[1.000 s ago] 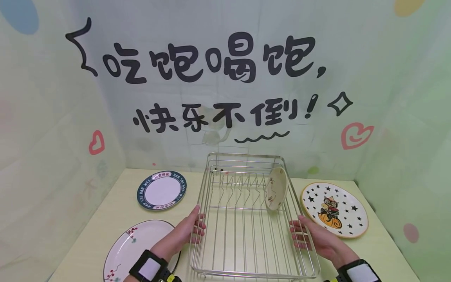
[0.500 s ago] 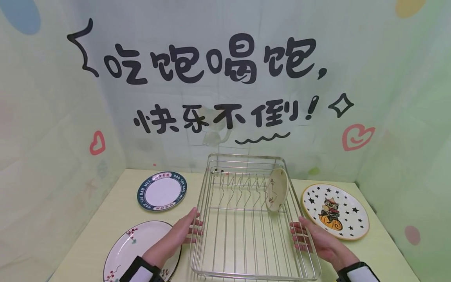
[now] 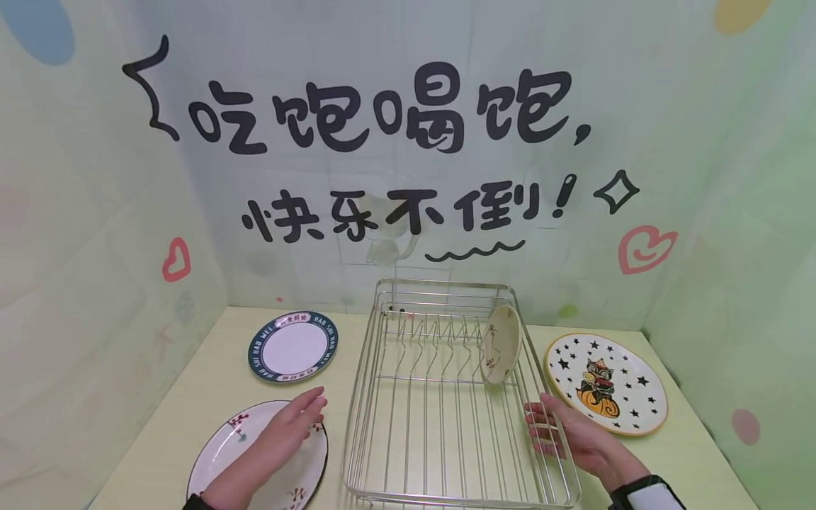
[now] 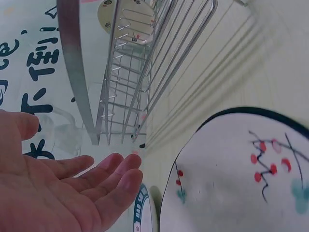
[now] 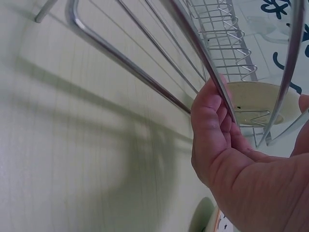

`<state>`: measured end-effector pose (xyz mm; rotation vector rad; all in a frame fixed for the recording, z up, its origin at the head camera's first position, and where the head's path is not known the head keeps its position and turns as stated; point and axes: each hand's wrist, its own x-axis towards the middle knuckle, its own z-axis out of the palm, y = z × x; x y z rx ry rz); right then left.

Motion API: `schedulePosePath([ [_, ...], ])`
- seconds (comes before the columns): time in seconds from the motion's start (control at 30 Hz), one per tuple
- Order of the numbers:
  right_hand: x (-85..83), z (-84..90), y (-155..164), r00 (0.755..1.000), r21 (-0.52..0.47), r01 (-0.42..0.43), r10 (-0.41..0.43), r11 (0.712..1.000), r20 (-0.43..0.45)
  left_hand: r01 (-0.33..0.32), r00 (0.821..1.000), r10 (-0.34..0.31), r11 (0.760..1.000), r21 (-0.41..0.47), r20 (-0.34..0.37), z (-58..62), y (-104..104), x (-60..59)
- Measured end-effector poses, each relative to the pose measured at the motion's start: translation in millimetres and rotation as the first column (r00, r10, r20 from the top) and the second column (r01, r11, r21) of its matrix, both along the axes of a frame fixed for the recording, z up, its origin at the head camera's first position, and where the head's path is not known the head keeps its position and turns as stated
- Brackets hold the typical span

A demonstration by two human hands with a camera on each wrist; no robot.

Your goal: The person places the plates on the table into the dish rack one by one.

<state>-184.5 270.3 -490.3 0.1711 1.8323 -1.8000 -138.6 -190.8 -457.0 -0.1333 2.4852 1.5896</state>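
Wire dish rack (image 3: pixel 446 397) sat mid-counter, long side running away from the person, w/ one small cream plate (image 3: pixel 500 345) standing on edge in the slots at its far right. Right hand (image 3: pixel 567 435) was at the rack's right rim approx. halfway along; wrist view showed the fingers (image 5: pixel 210 121) curled round the top wire of that rim, thumb on the other side, so it gripped the rack. Left hand (image 3: pixel 270 446) was off the rack, hovering over the white plate w/ red blossom sprigs (image 3: pixel 223 453) lying flat at the near left; fingers (image 4: pixel 108 171) straight, lightly spread, palm open, holding nothing. Whether the palm touched that plate couldn't be told from the head view; the wrist view suggested a gap, prob. just above it. A dark-rimmed plate w/ lettering round the edge (image 3: pixel 293 347) lay flat further back on the left, well apart from the rack. A star-patterned plate w/ a cartoon figure (image 3: pixel 605 382) lay flat on the right, just beside the rack's right side. Pale yellow counter (image 3: pixel 191 382) was backed by a wall w/ big black characters and heart stickers (image 3: pixel 395 113).
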Motion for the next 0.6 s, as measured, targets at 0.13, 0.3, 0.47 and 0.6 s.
schedulePosePath([
  [0.13, -0.4, -0.3, 0.0, 1.0, 0.001, -0.004, 0.004, 1.0, 0.001, 0.022, 0.999, -0.028, 0.991, -0.132, -0.038, 3.4, -17.6, 3.8],
  [0.3, -0.6, 1.0, 1.0, 1.0, -0.01, -0.031, 0.031, 0.999, 0.001, 0.062, 0.998, -0.068, 0.964, -0.258, -0.016, 4.4, -37.5, 6.7],
  [0.47, -2.8, 2.6, 3.7, 0.998, -0.045, -0.057, 0.057, 0.997, 0.005, 0.081, 0.997, -0.081, 0.952, -0.295, 0.011, 5.6, -51.8, 10.9],
  [0.6, -3.3, 2.2, 4.0, 0.998, -0.039, -0.057, 0.057, 0.998, 0.008, 0.08, 0.995, -0.097, 0.939, -0.335, -0.036, 4.2, -58.3, 13.3],
])
